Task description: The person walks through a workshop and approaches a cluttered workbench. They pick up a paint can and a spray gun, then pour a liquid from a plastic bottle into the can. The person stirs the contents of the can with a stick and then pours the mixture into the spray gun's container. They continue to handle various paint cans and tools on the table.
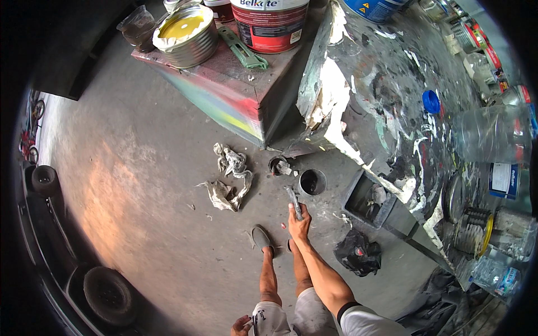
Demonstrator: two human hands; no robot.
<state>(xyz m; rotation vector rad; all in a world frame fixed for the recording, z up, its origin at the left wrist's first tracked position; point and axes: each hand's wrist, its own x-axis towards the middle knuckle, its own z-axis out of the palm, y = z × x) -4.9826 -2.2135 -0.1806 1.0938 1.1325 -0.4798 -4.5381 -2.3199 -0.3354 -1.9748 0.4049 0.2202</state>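
My right hand reaches forward over the floor, its fingers wrapped around a slim grey hand tool. Whether this is a scraper or a brush I cannot make out. Just beyond the tool stand a round metal can with a dark inside and a smaller can with crumpled pale scraps at its rim. Low in the picture, my left hand is beside my shorts with its fingers curled. Something small and dark shows at its fingertips, too unclear to name.
Crumpled rags lie on the floor left of the cans. A black plastic bag and a grey bin are at the right. The paint-stained table carries bottles and tins. A green utility knife lies on the box beside paint tubs.
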